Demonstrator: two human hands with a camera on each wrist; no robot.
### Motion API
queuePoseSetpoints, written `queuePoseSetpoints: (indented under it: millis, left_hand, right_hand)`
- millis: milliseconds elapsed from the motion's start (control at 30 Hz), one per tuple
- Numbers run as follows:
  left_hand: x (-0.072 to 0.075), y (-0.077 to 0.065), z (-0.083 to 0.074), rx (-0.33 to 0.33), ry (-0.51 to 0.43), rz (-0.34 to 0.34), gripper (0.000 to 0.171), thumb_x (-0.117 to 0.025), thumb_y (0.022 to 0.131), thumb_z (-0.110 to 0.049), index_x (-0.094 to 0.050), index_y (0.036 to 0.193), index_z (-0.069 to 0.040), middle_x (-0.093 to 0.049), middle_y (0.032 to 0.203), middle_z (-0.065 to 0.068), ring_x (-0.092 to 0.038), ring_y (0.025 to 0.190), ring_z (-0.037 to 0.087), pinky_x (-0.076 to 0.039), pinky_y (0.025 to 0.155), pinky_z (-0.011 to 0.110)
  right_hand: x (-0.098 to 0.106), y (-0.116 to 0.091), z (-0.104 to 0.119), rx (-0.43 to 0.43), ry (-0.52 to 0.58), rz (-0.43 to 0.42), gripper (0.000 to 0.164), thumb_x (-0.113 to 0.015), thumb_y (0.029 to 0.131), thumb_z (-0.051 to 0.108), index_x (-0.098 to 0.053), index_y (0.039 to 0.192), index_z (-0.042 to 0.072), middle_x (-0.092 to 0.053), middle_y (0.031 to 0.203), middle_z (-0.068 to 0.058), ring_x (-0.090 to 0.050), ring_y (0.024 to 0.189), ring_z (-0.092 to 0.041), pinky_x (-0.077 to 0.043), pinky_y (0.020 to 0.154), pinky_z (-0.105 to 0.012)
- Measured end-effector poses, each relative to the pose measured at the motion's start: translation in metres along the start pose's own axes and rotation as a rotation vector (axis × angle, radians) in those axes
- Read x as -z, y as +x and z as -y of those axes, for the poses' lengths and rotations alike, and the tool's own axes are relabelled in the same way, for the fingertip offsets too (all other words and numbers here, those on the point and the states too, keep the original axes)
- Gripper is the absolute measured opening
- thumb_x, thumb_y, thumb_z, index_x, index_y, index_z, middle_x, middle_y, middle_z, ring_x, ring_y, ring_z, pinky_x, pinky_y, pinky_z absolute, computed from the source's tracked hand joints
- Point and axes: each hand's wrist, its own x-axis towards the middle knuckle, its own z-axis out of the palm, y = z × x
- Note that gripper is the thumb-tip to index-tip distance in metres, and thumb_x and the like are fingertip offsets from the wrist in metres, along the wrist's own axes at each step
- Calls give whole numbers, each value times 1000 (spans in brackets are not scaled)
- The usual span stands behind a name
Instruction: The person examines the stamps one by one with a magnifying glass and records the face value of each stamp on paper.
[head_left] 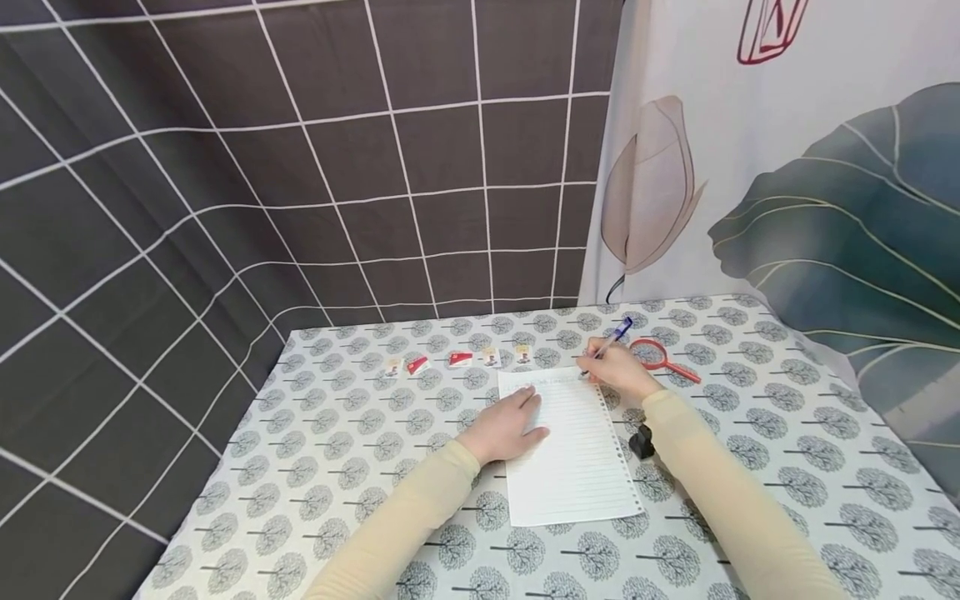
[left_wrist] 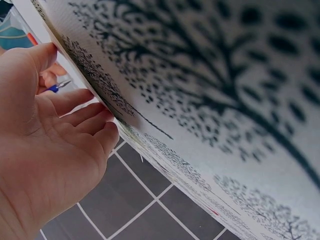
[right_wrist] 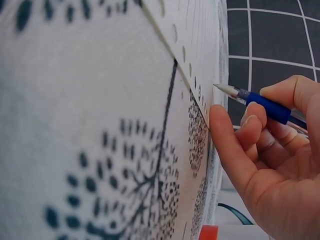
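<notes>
A lined sheet of loose-leaf paper (head_left: 570, 450), punched with holes down its right edge, lies on the patterned cloth. Faint writing runs along its top line. My right hand (head_left: 618, 371) pinches a blue pen (head_left: 619, 330) at the top right of the sheet. In the right wrist view the pen (right_wrist: 270, 106) points its tip at the paper, and the little finger side of the hand (right_wrist: 270, 165) rests at the holed edge. My left hand (head_left: 506, 425) lies with extended fingers on the left part of the sheet; the left wrist view shows this hand (left_wrist: 55, 125) from the palm side.
Several small red and pale cards (head_left: 461, 358) lie in a row beyond the paper's top left. A red-rimmed magnifying glass (head_left: 651, 354) lies right of the writing hand. A small black object (head_left: 642, 442) sits beside the right forearm. Dark checked fabric (head_left: 442, 167) hangs behind the table.
</notes>
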Motion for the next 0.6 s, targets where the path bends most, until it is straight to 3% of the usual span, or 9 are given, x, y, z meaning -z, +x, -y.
queuePoseSetpoints:
  millis: [200, 367, 600]
  left_hand:
    - [4, -1, -2, 4, -10, 5, 66, -50, 104, -45, -42, 152, -1, -34, 160, 17, -36, 146, 29, -30, 120, 36]
    - [6, -2, -3, 7, -16, 8, 65, -50, 105, -45, -41, 152, -1, -34, 160, 17, -36, 146, 29, -30, 120, 36]
    - [5, -3, -3, 6, -9, -1, 65, -52, 104, -45, -43, 151, -1, -37, 159, 16, -38, 145, 28, -32, 119, 35]
  right_hand:
    - [2, 1, -1, 4, 11, 2, 22, -61, 98, 14, -47, 83, 7, -57, 76, -8, -54, 64, -19, -56, 67, -29]
    - [2, 2, -1, -30, 46, -11, 19, -58, 98, 14, -45, 87, 6, -57, 85, -8, -61, 72, -19, -61, 74, -31]
    - [0, 1, -5, -76, 135, -39, 16, -57, 98, 14, -44, 91, 5, -52, 77, -5, -65, 76, -21, -62, 80, -34]
